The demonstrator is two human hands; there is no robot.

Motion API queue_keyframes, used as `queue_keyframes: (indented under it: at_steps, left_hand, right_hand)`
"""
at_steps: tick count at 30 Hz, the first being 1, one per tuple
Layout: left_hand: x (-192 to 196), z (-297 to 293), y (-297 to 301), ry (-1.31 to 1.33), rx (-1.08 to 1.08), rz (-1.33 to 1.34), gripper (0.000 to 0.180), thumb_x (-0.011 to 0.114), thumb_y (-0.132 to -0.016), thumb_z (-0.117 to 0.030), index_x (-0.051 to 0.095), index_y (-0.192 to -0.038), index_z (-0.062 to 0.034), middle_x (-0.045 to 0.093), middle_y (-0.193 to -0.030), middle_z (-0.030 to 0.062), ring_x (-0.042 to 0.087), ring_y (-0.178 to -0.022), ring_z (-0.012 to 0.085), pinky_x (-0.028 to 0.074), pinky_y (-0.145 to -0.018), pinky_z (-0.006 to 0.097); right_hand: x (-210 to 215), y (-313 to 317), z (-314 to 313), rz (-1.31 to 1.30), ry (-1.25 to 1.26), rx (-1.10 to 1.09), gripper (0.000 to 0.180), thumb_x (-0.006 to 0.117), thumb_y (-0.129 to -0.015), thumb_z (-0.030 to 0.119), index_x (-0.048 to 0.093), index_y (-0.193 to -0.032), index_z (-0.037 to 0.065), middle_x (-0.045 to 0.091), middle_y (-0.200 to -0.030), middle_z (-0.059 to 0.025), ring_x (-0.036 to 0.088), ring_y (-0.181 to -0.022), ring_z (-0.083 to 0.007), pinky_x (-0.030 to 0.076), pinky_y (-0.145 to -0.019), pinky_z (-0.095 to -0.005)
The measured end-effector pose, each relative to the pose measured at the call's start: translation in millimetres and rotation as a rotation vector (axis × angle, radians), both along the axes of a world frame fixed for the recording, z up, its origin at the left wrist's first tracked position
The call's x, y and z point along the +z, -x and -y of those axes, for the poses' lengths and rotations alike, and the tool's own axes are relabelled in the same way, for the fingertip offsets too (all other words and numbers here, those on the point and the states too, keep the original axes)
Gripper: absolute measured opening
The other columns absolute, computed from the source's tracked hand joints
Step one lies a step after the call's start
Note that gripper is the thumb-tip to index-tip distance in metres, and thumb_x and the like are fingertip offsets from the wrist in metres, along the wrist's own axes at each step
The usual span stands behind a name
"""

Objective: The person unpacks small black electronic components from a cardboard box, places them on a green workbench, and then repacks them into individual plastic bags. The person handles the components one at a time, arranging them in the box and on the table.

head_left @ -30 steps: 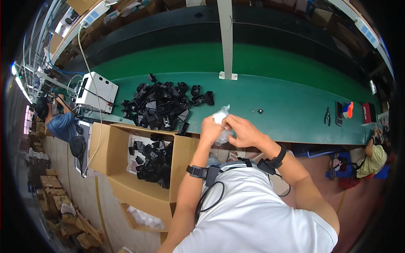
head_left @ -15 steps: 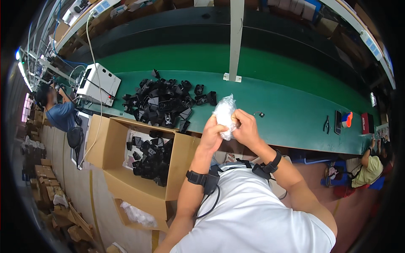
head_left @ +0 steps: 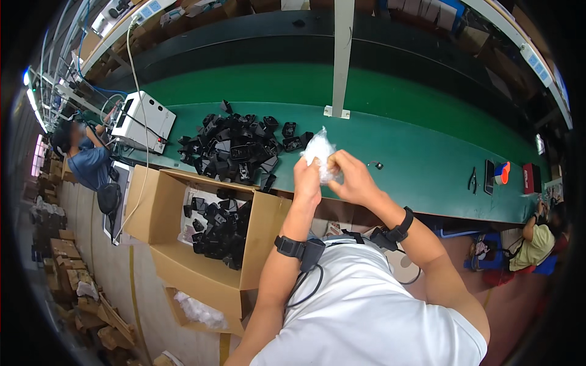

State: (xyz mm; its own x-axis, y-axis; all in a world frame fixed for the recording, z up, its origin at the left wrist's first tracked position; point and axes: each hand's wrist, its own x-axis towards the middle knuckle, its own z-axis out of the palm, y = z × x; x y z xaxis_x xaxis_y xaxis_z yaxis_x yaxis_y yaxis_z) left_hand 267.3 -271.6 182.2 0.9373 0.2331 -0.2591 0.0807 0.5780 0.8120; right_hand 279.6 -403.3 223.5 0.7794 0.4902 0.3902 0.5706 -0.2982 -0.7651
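Note:
My left hand [head_left: 307, 181] and my right hand [head_left: 355, 179] both grip a crumpled clear plastic bag [head_left: 319, 148] with white contents, held up over the near edge of the green workbench [head_left: 415, 158]. What exactly the bag holds cannot be made out. My left fingers wrap its lower left side; the right thumb and fingers pinch its lower right. Left of the bag, a heap of black plastic housings [head_left: 235, 146] lies on the bench. More black parts [head_left: 220, 222] fill an open cardboard box [head_left: 201, 263] below the bench edge, beside my left forearm.
A white machine [head_left: 143, 122] with cables stands at the bench's left end. Toward the right lie a small part [head_left: 379, 165], pliers [head_left: 472, 180], a phone [head_left: 489, 177], an orange-and-blue cup [head_left: 502, 173] and a red box [head_left: 531, 179]. A metal post [head_left: 342, 61] rises behind. Co-workers sit at both sides.
The bag has shifted slightly left and bunched smaller between my hands. My left hand has turned more upright, and my right hand has moved slightly with it.

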Motion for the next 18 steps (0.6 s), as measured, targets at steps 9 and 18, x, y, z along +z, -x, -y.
queue_keyframes:
  at_steps: [9,18]
  left_hand:
    - [10,-6,23,-0.094,-0.293,0.330,0.044,0.054,-0.083,0.000,0.044,-0.126,0.0012,0.053,-0.121,0.0091,0.052,-0.112,0.0164,0.042,-0.096,0.032]
    - [-6,-2,6,-0.610,0.133,0.203,0.021,0.057,-0.083,0.001,0.056,-0.104,0.0050,0.066,-0.091,0.0090,0.061,-0.082,0.0135,0.049,-0.071,0.029]
  right_hand:
    - [-15,-3,3,-0.111,-0.200,-0.274,0.015,0.060,-0.066,-0.003,0.047,-0.073,0.000,0.047,-0.066,-0.0105,0.048,-0.060,-0.0213,0.041,-0.059,-0.0310]
    - [-6,-8,-4,-0.117,-0.212,0.001,0.022,0.061,-0.066,-0.001,0.047,-0.083,0.002,0.047,-0.076,-0.0120,0.049,-0.067,-0.0239,0.042,-0.063,-0.0348]
